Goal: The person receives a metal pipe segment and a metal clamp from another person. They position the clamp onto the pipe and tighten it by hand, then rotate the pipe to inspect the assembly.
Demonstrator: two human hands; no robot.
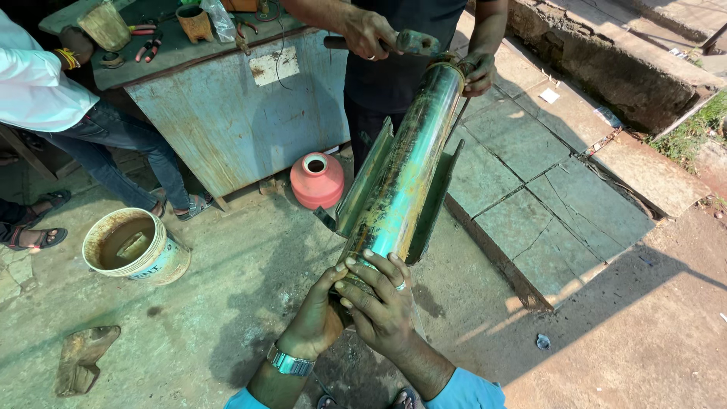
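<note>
A long greenish metal cylinder [413,163] with side fins tilts up and away from me. My left hand [314,318], with a wristwatch, grips its near end from the left. My right hand [379,299], wearing a ring, wraps over the same end from the right. At the far end a person in dark clothes holds the rim with one hand [478,72] and a hammer [405,42] with the other hand [367,32] just above the cylinder's top.
A pale blue metal cabinet [235,113] with pliers and cups on top stands at the back left. An orange clay pot [316,179] and a white bucket [136,244] sit on the concrete. A person in a white shirt stands at left. Stone slabs form a raised step at right.
</note>
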